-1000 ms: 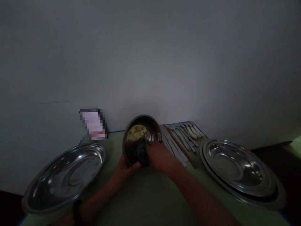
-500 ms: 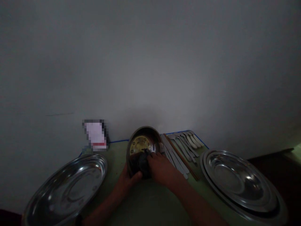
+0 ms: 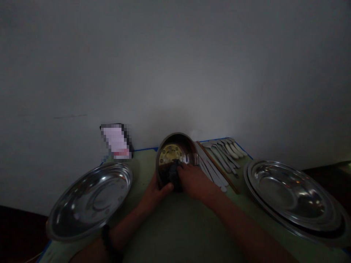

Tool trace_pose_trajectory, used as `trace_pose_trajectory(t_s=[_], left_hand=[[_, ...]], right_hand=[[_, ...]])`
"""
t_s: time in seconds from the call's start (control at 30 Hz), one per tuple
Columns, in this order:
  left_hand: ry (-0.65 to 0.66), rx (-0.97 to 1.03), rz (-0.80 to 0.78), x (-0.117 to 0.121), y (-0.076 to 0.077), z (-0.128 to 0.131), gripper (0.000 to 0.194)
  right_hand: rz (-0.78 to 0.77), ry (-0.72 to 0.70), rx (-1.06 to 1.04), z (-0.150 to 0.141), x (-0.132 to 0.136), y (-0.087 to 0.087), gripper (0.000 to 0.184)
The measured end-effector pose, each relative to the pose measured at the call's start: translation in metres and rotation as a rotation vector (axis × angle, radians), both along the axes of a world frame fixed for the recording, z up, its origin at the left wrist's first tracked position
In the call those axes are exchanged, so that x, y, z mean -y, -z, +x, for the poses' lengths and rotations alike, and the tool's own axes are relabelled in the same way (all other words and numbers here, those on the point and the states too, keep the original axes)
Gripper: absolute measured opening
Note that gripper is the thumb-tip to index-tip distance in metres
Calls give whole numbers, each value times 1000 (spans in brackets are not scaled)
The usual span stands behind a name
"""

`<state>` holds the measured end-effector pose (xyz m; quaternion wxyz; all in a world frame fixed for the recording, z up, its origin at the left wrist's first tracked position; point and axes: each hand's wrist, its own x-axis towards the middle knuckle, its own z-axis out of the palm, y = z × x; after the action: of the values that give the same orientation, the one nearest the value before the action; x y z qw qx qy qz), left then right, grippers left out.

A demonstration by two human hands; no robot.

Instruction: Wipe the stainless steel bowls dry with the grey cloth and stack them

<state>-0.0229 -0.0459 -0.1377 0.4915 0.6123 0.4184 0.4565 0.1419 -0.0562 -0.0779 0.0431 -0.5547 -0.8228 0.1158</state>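
A deep stainless steel bowl stands tilted on the table, its mouth turned toward me and its round base showing yellowish inside. My left hand grips the bowl's lower left side, thumb over the near rim. A dark, crumpled cloth lies inside the bowl. The fingers of my right hand are closed on this cloth at the right of the opening. Dim light hides the fingertips and the bowl's lower part.
Knives, brown chopsticks, and several spoons and forks lie right of the bowl. A large steel tray is at left; stacked steel trays are at right. A blurred phone leans against the wall behind the green table.
The whole scene has shifted up and slightly right as the camera moved. Both hands keep their hold on the bowl and cloth, with little visible change between them.
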Motion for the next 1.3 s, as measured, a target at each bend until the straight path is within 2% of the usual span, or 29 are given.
trace_pose_trajectory(t_s=[0.1, 0.23, 0.33, 0.43, 0.5, 0.57, 0.63, 0.77, 0.93, 1.13, 1.3], left_hand=[[-15, 72, -92, 1, 4, -1, 84], [-114, 195, -200, 0, 14, -3, 80], [-165, 238, -225, 1, 14, -2, 74], [-63, 359, -231, 2, 14, 0, 72], [-22, 401, -236, 2, 17, 0, 69], [-45, 394, -230, 0, 23, -2, 64], [-86, 376, -232, -2, 27, -3, 62], [-93, 344, -285, -1, 20, -2, 69], [-75, 310, -280, 4, 7, 1, 70], [-37, 321, -217, 3, 14, -3, 51], [-35, 256, -195, 2, 14, -4, 57]], right_hand=[[15, 20, -20, -1, -1, -1, 30], [74, 111, -56, -2, -3, -2, 28], [185, 207, -101, -3, -8, 0, 30], [375, 292, -185, -3, -14, 5, 25], [446, 292, -248, -4, -16, 8, 26], [404, 244, -291, -4, -16, 11, 29], [271, 171, -290, -4, -15, 12, 28], [105, 79, -261, -3, -10, 13, 26], [75, 108, -268, -2, -10, 13, 28], [78, 136, -272, -5, -17, 21, 23], [87, 139, -245, -7, -15, 20, 22]])
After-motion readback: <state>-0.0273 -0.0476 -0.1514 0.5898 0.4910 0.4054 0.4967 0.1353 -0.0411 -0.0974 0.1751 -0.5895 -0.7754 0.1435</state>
